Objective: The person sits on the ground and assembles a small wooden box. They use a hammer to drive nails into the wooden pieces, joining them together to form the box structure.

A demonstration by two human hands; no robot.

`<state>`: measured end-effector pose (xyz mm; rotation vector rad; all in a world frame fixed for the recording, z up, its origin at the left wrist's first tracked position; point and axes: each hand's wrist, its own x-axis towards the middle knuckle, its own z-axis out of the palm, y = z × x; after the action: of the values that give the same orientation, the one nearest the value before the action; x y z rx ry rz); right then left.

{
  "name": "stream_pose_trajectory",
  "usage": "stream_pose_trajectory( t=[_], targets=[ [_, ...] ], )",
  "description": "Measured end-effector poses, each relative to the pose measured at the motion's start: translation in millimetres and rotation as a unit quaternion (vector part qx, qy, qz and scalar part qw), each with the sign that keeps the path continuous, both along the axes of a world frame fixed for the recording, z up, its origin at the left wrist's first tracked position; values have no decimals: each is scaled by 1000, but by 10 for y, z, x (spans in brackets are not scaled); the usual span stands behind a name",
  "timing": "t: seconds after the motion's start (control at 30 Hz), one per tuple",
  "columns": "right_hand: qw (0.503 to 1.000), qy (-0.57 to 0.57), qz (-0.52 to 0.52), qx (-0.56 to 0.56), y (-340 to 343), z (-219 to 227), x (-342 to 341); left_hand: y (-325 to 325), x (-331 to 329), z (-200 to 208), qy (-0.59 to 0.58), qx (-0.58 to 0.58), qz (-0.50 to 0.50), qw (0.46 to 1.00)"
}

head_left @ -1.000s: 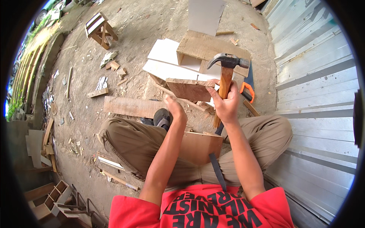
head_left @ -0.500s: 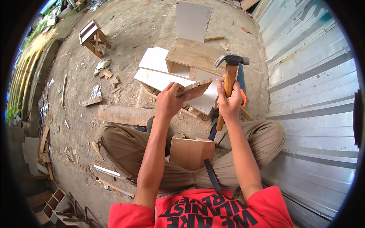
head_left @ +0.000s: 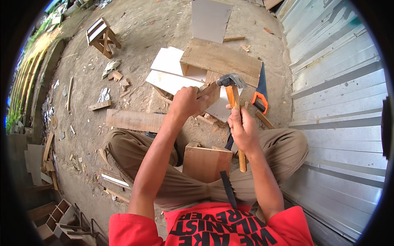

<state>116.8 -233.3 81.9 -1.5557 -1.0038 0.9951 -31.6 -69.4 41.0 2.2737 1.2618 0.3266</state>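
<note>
My left hand [head_left: 188, 101] grips a short wooden board [head_left: 211, 95], held up tilted above the floor. In my right hand [head_left: 243, 128] is a claw hammer [head_left: 232, 95], its fingers wrapped round the wooden handle. The dark hammer head is at the board's far right end; whether they touch I cannot tell. A small wooden box [head_left: 206, 164] stands between my crossed legs. Beyond my hands lie a wooden box frame [head_left: 221, 57] and white panels [head_left: 172, 83].
A handsaw [head_left: 261, 92] with an orange handle lies to the right of the box frame. Corrugated metal sheeting [head_left: 336, 110] rises along the right side. A loose plank [head_left: 135, 120] lies at left, a small stool [head_left: 102, 37] stands far left, and wood scraps [head_left: 117, 76] litter the floor.
The hammer has moved left and down, its head now at the board's end. The board has turned in my left hand. The handsaw has come into fuller view.
</note>
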Motion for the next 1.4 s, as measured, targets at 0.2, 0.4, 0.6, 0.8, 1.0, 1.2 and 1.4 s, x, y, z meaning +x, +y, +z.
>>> stream_pose_trajectory(
  t=[0.2, 0.4, 0.6, 0.8, 1.0, 1.2, 1.4],
  targets=[
    [997, -75, 4, -10, 49, 22, -14, -232, 77, -31, -17, 38, 9, 999],
    [997, -6, -41, 70, 29, 488, 70, -260, 54, -61, -12, 42, 2, 999],
    [992, -126, 7, -13, -72, 46, 133, -248, 51, -9, -10, 44, 14, 999],
    [998, -35, -59, 7, -25, 363, 178, -184, 67, -58, -14, 44, 17, 999],
    [995, -33, 23, -87, 26, 218, 239, -268, 82, -56, -14, 48, 12, 999],
    [990, 133, -31, 22, 193, 594, 360, -304, 78, -66, -11, 54, 3, 998],
    [981, 124, 55, -137, 120, 362, 471, -313, 72, -51, -1, 40, 3, 999]
  ],
)
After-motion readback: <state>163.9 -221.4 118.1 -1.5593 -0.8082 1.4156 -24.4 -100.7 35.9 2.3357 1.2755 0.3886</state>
